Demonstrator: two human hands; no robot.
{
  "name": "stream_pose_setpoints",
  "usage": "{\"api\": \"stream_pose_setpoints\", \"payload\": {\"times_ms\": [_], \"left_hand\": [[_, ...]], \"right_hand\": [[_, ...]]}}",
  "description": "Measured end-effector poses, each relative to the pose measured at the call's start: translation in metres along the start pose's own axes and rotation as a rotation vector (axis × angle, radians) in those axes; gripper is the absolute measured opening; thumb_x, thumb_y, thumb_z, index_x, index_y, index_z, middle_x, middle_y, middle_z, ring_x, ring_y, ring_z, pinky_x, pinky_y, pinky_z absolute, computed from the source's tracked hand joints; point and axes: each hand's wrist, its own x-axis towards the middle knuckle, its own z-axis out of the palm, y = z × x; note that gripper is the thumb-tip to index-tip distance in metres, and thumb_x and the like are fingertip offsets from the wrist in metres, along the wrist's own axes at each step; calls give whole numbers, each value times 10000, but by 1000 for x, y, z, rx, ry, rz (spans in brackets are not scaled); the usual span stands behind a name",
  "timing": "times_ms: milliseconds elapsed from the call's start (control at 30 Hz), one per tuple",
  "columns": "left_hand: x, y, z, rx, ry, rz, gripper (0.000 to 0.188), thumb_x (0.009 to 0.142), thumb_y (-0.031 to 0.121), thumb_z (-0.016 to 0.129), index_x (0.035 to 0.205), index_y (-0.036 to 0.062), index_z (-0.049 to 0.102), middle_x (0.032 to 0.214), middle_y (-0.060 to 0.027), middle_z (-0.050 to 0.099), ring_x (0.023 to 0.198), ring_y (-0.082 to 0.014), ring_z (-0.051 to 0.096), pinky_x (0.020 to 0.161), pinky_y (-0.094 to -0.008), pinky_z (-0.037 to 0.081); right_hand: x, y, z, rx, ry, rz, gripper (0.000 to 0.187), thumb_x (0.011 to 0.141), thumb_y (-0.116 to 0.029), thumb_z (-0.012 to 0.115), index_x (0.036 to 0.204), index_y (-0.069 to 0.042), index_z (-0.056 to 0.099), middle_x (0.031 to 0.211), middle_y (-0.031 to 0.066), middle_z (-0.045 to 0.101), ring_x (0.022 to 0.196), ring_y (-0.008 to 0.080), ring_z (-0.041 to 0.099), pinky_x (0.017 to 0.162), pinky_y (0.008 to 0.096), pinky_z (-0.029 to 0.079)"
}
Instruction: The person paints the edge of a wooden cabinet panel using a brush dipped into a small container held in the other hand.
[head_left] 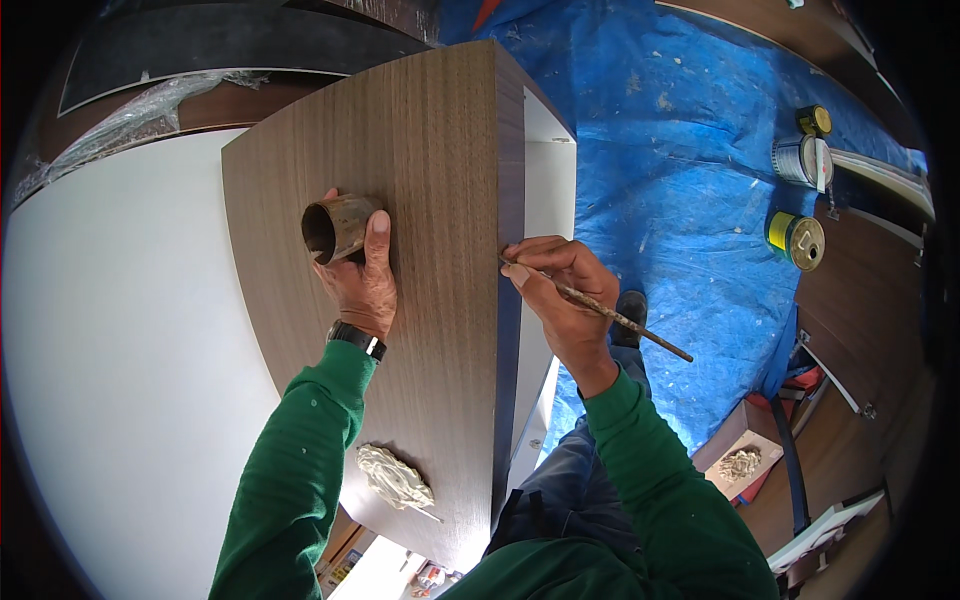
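Observation:
My left hand (362, 292) is wrapped around a small, stained brown can (352, 222), its dark mouth tilted toward the left. The can is over the brown wood-grain top (440, 180) of a cabinet with a white interior (548, 190). At the cabinet's right edge, my right hand (575, 300) pinches a thin, paint-smeared brush (650, 336). The handle slants down to the right. The brush's tip is at the edge, partly hidden by my fingers. A cream, crumpled-looking lump (395, 478) lies on the wood near me.
A blue tarp (680, 200) covers the floor at right. Three paint cans stand there: a small dark one (815, 121), a white one (800, 160) and a yellow-labelled one (797, 240). A large white panel (120, 330) adjoins on the left. Brown panels (860, 300) stand at far right.

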Motion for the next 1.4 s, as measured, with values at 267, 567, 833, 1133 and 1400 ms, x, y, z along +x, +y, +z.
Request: {"api": "stream_pose_setpoints", "payload": {"times_ms": [267,567,833,1133,1400], "left_hand": [[0,-2,0,11,5,-6,924,807,577,891,1460,38,521,1239,-83,613,1149,-212,603,1035,-377,504],[0,-2,1,-20,11,-9,913,813,555,896,1459,31,519,1231,-82,620,1139,-207,608,1036,-372,504],[0,0,1,-25,7,-8,909,817,536,899,1463,22,517,1217,-82,628,1122,-205,612,1032,-369,507],[0,-1,1,-24,9,-13,919,814,551,897,1461,16,524,1215,-84,635,1127,-201,616,1035,-372,509],[0,0,1,-5,14,-20,941,792,583,901,1462,38,528,1227,-86,624,1136,-216,620,1024,-379,523]], "right_hand": [[-5,-1,0,2,-16,6,109,908,78,739,985,13,699,1059,154,730,1056,228,721,941,335,581],[-9,-5,1,-26,-16,13,139,878,140,692,945,19,672,1002,184,737,1042,266,728,965,412,591],[-5,-5,-1,0,-18,-35,128,891,134,687,954,24,669,994,193,735,1040,270,728,959,418,597],[4,-2,2,7,19,-14,102,913,78,744,976,16,692,1053,154,728,1054,221,728,926,324,598],[6,-2,0,-49,0,-36,102,919,38,772,983,2,701,1053,153,735,1038,221,732,925,326,598]]}}
